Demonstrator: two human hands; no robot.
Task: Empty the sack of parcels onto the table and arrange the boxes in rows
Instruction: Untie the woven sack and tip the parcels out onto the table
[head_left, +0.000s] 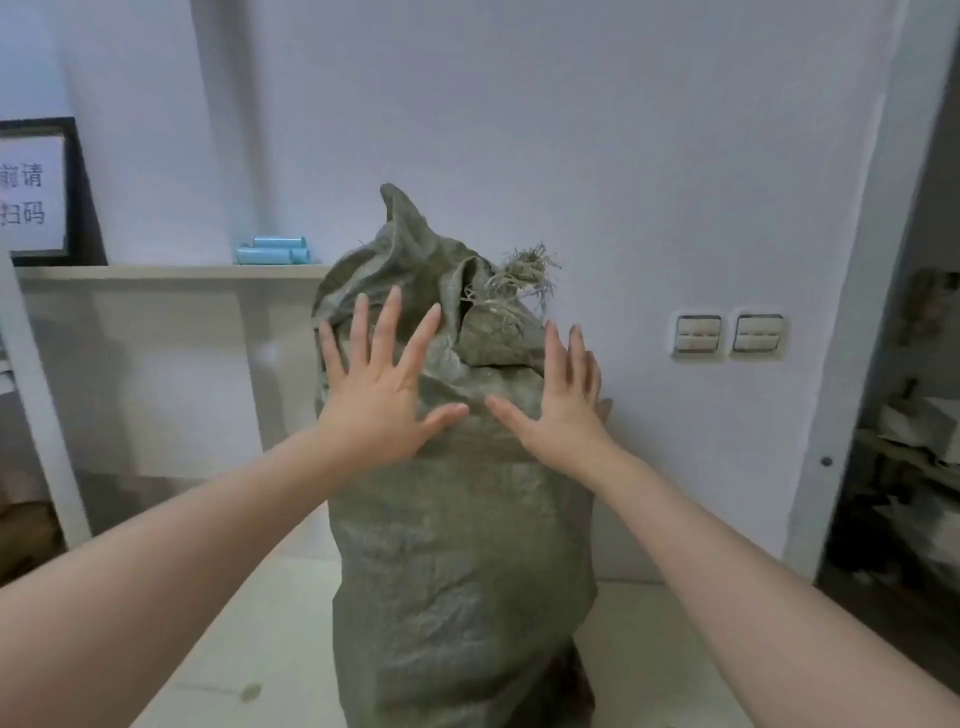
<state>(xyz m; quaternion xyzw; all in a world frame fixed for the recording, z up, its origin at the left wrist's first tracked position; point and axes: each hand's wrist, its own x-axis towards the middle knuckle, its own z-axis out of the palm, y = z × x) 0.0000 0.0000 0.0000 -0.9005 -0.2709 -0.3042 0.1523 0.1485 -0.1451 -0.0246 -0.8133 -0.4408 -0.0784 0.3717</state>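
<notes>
A tall grey-green woven sack (462, 561) stands upright in front of me on a pale surface (249, 623). Its mouth is bunched at the top with frayed strands (524, 275) sticking out. My left hand (379, 395) lies flat against the sack's upper left side, fingers spread and straight. On the upper right side my right hand (563, 405) is stretched out the same way, fingers reaching past the sack's edge. The sack hides its contents; no boxes show.
Behind the sack is a white wall with two switch plates (727, 333). A counter ledge (171, 271) at the left carries blue rolls (275, 249) and a framed sign (36, 189). A dark shelf (904, 467) with white items fills the doorway at right.
</notes>
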